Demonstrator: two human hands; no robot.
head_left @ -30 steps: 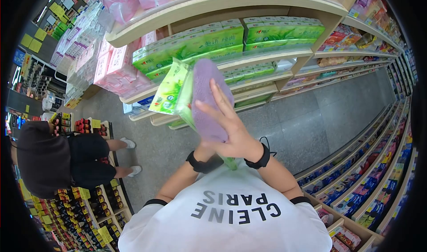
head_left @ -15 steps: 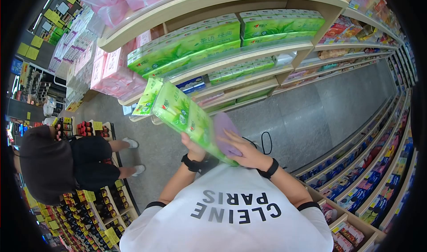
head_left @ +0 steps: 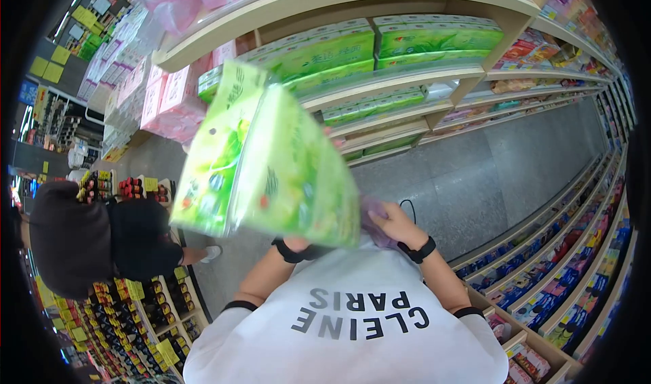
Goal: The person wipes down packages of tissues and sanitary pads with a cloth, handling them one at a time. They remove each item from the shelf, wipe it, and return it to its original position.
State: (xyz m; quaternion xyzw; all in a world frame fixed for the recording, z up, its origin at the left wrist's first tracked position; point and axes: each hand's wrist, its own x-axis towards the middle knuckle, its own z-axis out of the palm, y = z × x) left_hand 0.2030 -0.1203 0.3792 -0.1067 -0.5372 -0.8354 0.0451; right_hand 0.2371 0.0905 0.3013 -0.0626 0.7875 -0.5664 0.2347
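Observation:
A green and white plastic-wrapped pack of tissues (head_left: 291, 170) is raised close to the camera, tilted and blurred by motion. My left hand (head_left: 296, 244) grips it from below, and most of its fingers are hidden behind the pack. In my right hand (head_left: 403, 227) is a bunched purple cloth (head_left: 380, 229), held just off the pack's lower right end. Both wrists wear black bands.
Shelves (head_left: 407, 79) in front hold long green tissue packs (head_left: 437, 42). Pink packs (head_left: 178, 99) stand at the left shelf end. A person (head_left: 71, 238) in dark clothes stands at left by a rack of jars (head_left: 129, 316). More stocked shelves (head_left: 556, 248) curve along the right.
The tissue pack has come up nearer the camera and turned. My right hand has left the pack's surface, moving right, and its spread fingers have closed around the purple cloth.

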